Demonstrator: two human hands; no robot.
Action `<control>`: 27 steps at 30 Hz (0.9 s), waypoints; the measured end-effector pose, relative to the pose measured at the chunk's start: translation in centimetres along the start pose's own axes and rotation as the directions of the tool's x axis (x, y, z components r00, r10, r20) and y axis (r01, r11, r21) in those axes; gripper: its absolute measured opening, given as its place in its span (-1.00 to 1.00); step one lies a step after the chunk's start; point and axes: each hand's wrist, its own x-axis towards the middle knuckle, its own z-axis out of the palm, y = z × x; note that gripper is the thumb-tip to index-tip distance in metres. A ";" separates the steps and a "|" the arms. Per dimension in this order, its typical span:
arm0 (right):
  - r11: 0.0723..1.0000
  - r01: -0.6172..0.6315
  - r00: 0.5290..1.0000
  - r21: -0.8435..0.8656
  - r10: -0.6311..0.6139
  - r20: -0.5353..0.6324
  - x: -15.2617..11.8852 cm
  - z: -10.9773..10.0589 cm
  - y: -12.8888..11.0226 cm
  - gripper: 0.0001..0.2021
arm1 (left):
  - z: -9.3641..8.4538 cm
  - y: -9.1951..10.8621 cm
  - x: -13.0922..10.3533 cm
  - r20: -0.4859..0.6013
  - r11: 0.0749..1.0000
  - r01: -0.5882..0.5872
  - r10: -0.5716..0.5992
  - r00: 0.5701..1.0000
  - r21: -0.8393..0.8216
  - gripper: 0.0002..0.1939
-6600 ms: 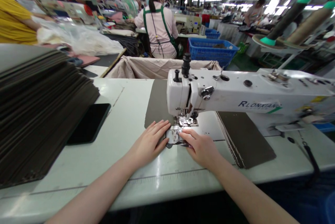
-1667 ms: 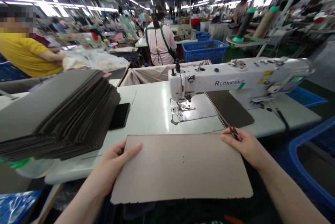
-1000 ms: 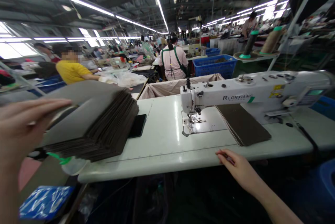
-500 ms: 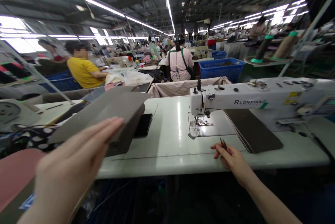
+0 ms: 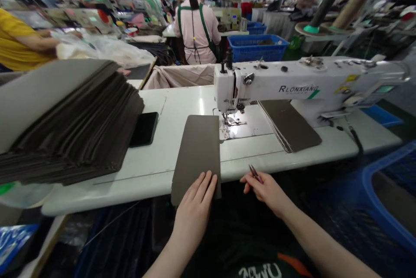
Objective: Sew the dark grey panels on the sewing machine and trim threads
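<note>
My left hand (image 5: 196,202) is on the near end of a single grey-brown fabric panel (image 5: 199,148), fingers laid along its top and thumb hidden. The panel lies flat, left of the needle area, its near end jutting past the table edge. My right hand (image 5: 264,191) is closed around small thread snips (image 5: 255,174), points upward, just off the front edge. A white sewing machine (image 5: 273,85) stands behind, its presser foot (image 5: 229,119) beyond the panel's right side. Several similar panels (image 5: 294,128) lie under the machine arm.
On the left rises a thick stack of grey-brown panels (image 5: 81,126), with a black phone (image 5: 144,128) beside it. A blue basket (image 5: 370,182) sits low at right. Thread cones (image 5: 352,7) stand behind the machine. One co-worker in a green apron (image 5: 196,26) sits ahead, another in yellow (image 5: 22,41) at left.
My left hand has moved right from beside the stack and now has one panel in front of the machine. My right hand keeps the snips near the edge. The view has tilted down.
</note>
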 end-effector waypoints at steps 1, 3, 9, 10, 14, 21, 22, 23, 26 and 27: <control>0.999 -0.016 1.000 -0.030 0.017 0.026 -0.2 0.6 0.4 -0.66 | 0.0 0.1 -0.1 -0.012 1.000 0.006 -0.006 1.000 0.004 -0.33; 0.998 -0.034 0.997 -0.059 0.038 0.071 -0.4 1.8 1.0 -0.67 | 0.1 0.2 -0.1 -0.028 1.000 0.016 -0.016 0.999 0.019 -0.36; 0.998 0.013 1.000 0.064 -0.015 0.026 0.5 2.5 0.4 -0.71 | 0.0 0.4 0.0 -0.026 0.999 0.018 -0.017 1.000 0.043 -0.40; 0.992 0.032 0.999 0.125 -0.031 -0.008 0.8 2.2 -0.1 -0.71 | 0.0 0.3 0.0 -0.024 0.999 0.017 -0.016 1.000 0.046 -0.40; 0.926 0.126 0.989 0.357 -0.089 -0.117 2.9 0.7 -2.9 -0.72 | 0.0 0.1 0.0 -0.029 0.998 0.004 -0.002 1.000 0.057 -0.38; 0.810 0.141 0.989 0.569 -0.091 -0.115 8.0 -1.4 -8.9 -0.71 | 0.5 -0.4 -0.1 -0.076 0.995 -0.031 0.039 0.996 0.094 -0.40; 0.795 0.142 0.989 0.590 -0.099 -0.105 8.6 -1.5 -9.6 -0.71 | 0.6 -0.5 -0.1 -0.081 0.995 -0.037 0.045 0.996 0.097 -0.40; 0.782 0.144 0.990 0.606 -0.110 -0.093 9.1 -1.6 -10.2 -0.70 | 0.7 -0.6 -0.1 -0.085 0.994 -0.040 0.048 0.995 0.099 -0.41; 0.760 0.129 0.990 0.637 -0.135 -0.039 10.3 -1.7 -11.4 -0.70 | 0.8 -0.8 -0.1 -0.092 0.993 -0.050 0.059 0.994 0.105 -0.41; 0.755 0.119 0.990 0.645 -0.141 -0.018 10.7 -1.7 -11.7 -0.71 | 0.9 -0.9 -0.1 -0.092 0.993 -0.052 0.062 0.994 0.106 -0.41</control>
